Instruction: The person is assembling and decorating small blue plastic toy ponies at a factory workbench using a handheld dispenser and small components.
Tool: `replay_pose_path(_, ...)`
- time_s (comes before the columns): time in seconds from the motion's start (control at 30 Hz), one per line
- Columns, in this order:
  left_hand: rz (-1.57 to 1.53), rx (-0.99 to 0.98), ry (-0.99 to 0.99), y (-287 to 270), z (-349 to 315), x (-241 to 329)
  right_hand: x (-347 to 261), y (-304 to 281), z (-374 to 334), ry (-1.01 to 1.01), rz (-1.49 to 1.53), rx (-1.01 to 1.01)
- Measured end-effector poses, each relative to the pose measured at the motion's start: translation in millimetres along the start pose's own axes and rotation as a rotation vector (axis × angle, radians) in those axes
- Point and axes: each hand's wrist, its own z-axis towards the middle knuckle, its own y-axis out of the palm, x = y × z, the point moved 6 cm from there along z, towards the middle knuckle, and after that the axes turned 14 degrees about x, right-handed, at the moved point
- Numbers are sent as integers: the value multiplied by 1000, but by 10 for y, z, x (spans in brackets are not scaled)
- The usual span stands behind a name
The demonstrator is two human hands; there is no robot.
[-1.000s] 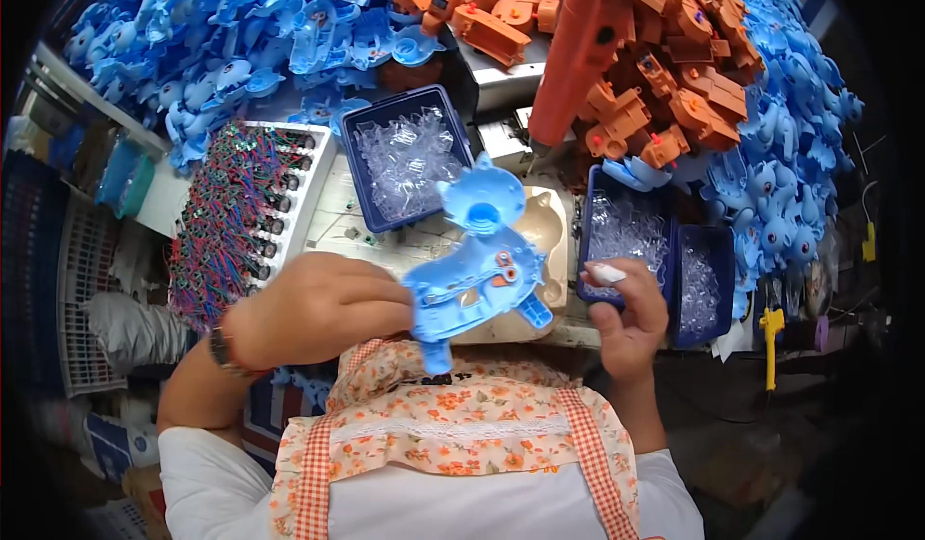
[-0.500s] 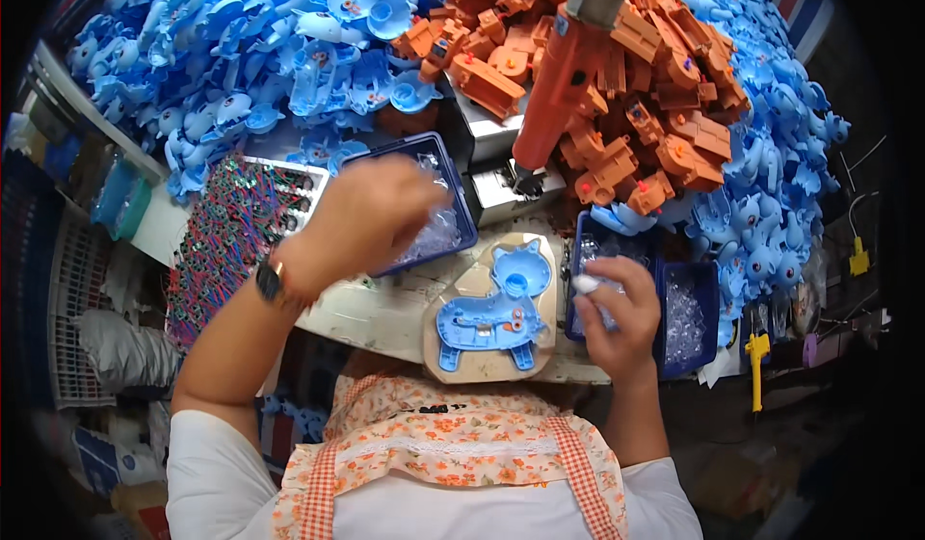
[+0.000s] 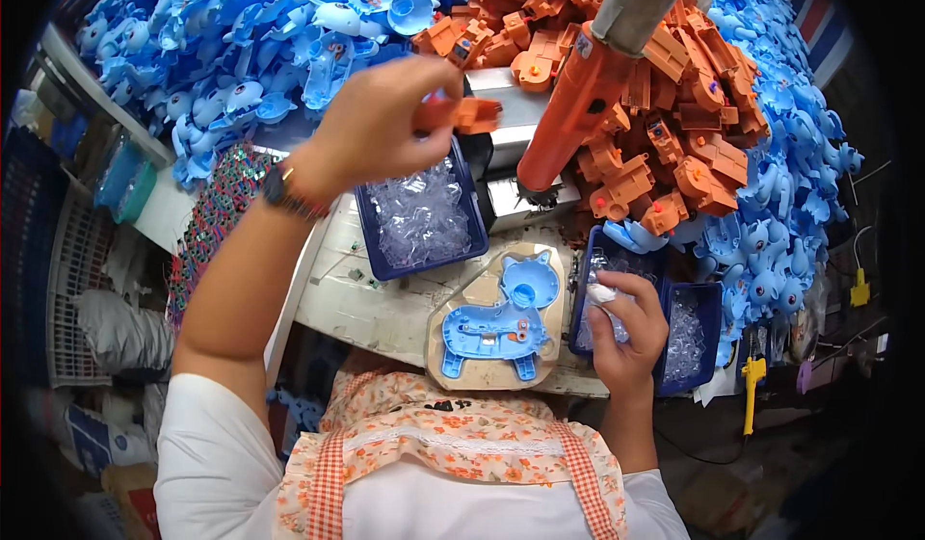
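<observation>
My left hand (image 3: 385,126) is closed on an orange plastic part (image 3: 476,115), above a blue tray (image 3: 389,272) of small clear plastic pieces. My right hand (image 3: 634,336) hovers over the near edge of another blue tray (image 3: 580,340), its fingers half curled and the thumb apart. Something white, perhaps a wrap, covers one fingertip there. Between the hands, a light blue animal-shaped half shell (image 3: 487,333) lies hollow side up in a tan fixture (image 3: 443,368). Small metal and orange-brown pieces sit inside the shell.
Blue shells (image 3: 231,49) are heaped at the back left and right, orange parts (image 3: 617,184) between them. A red-orange tool (image 3: 568,121) hangs over a metal block (image 3: 520,203). Wired components (image 3: 222,212) lie at left; another blue tray (image 3: 715,347) stands at right.
My left hand has moved up and away from the tray's clear pieces; an orange part now shows in its fingers. My right hand has stayed nearly in place. The view has shifted slightly.
</observation>
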Motion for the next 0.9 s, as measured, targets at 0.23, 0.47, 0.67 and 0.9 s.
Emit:
replay_pose_path(0.23,40,190,-233,-161,-983,470,-507,946,53,-215,31,-304)
replay_pose_path(0.47,91,604,-435,-469,-1943,376,-501,1281,-85,-230,-9,-370)
replay_pose_path(0.67,-64,455,-624,-418,-2063,473,-769,1768,102,-324,-20,-411)
replay_pose_path(0.9,-140,358,-660,-442,-2021,532,-489,1713,307,-235,150,-149)
